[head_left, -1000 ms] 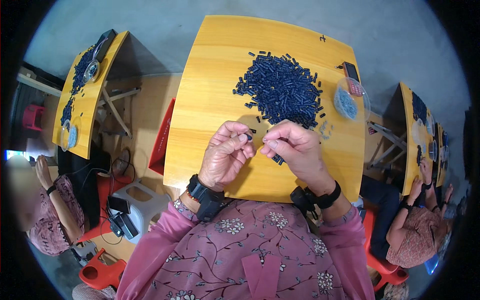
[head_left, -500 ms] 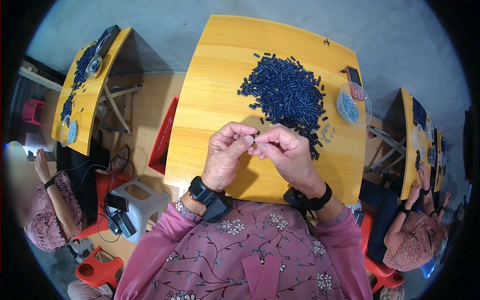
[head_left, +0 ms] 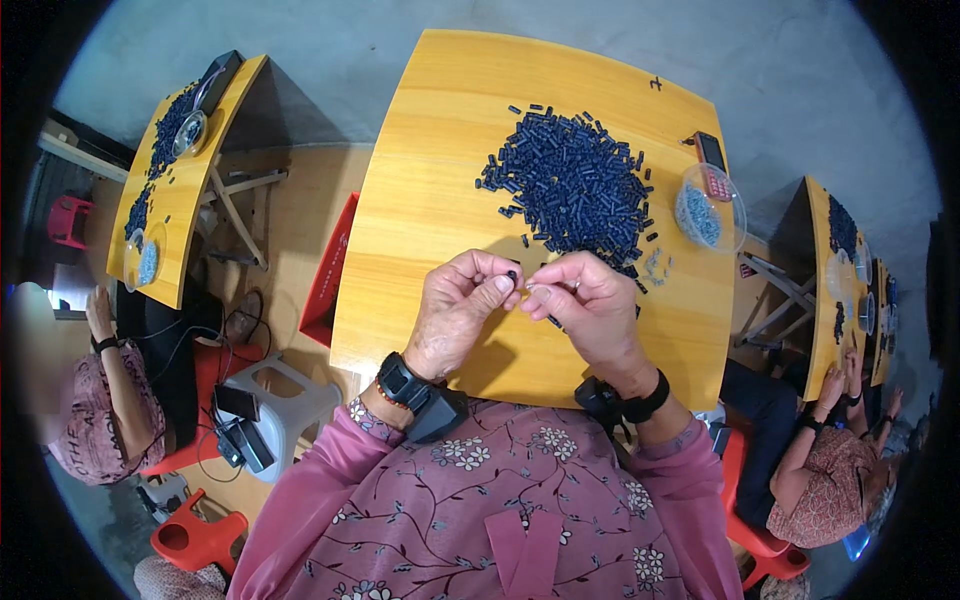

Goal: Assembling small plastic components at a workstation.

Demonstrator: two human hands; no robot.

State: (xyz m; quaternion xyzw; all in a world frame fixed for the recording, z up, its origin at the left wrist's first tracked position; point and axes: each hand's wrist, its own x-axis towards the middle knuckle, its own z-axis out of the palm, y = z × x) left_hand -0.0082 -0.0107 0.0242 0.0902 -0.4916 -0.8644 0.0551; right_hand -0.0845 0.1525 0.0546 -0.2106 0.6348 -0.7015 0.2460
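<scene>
My left hand [head_left: 455, 312] is closed in a pinch over the near part of the yellow wooden table [head_left: 430, 180]. A small dark cylindrical piece [head_left: 512, 277] sticks out between its thumb and forefinger. Close beside it, my right hand [head_left: 595, 312] pinches thumb against forefinger, with a tiny light-coloured piece [head_left: 530, 288] at the fingertips, too small to name. Just beyond both hands lies a large heap of dark blue cylindrical pieces [head_left: 570, 185]. A few small pale pieces [head_left: 656, 266] lie scattered to the right of the heap.
At the table's right edge stands a clear plastic bowl [head_left: 738, 210] with small light-blue pieces; behind it lies a dark handheld device [head_left: 709, 152]. A red crate [head_left: 330, 285] is beside the table's left edge. People work at similar tables on both sides.
My hands have moved slightly apart. The dark piece in my left fingers now shows more plainly, and my right fingertips have drawn a little to the right.
</scene>
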